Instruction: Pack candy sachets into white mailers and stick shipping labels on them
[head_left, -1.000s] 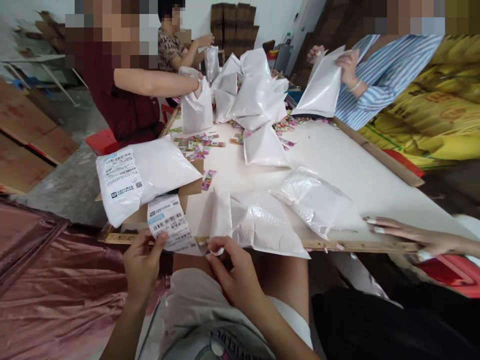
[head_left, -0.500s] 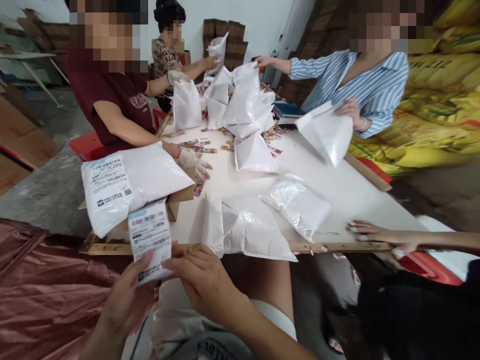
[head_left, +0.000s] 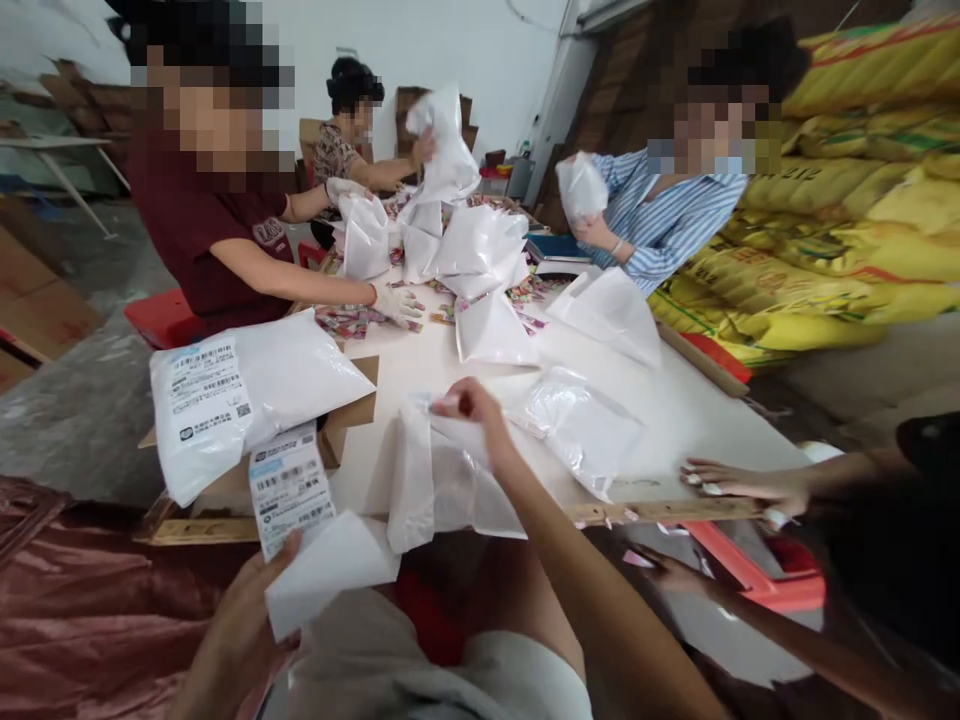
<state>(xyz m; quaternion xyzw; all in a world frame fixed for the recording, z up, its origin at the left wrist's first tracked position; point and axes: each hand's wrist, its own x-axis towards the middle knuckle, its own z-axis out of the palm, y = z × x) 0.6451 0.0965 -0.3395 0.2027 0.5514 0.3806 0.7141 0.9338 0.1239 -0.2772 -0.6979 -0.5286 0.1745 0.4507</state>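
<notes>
My left hand [head_left: 251,590] holds a strip of printed shipping labels [head_left: 292,485], with blank white backing paper [head_left: 334,575] curling from its lower end. Over the table, my right hand [head_left: 476,415] pinches a white label [head_left: 421,402] with a bluish edge. The label is seen at a slant and partly blends with the bag beneath. That white plastic mailer bag [head_left: 411,490] lies at the table's near edge, partly hidden by my right forearm. To the left, a filled mailer bag [head_left: 281,370] with a label stuck on it rests on an open cardboard box [head_left: 352,410].
Another white bag [head_left: 577,425] lies right of my hand. More bags [head_left: 472,240] and small colourful packets [head_left: 352,322] cover the table's [head_left: 712,430] far part. Several co-workers handle things around it; one's hand [head_left: 739,480] rests at the right edge. Yellow sacks [head_left: 825,230] are stacked behind.
My right hand has left the label strip and moved forward over the near bag with a label. Backing paper now curls from the strip. The striped-sleeved person has set one bag down and lifted another.
</notes>
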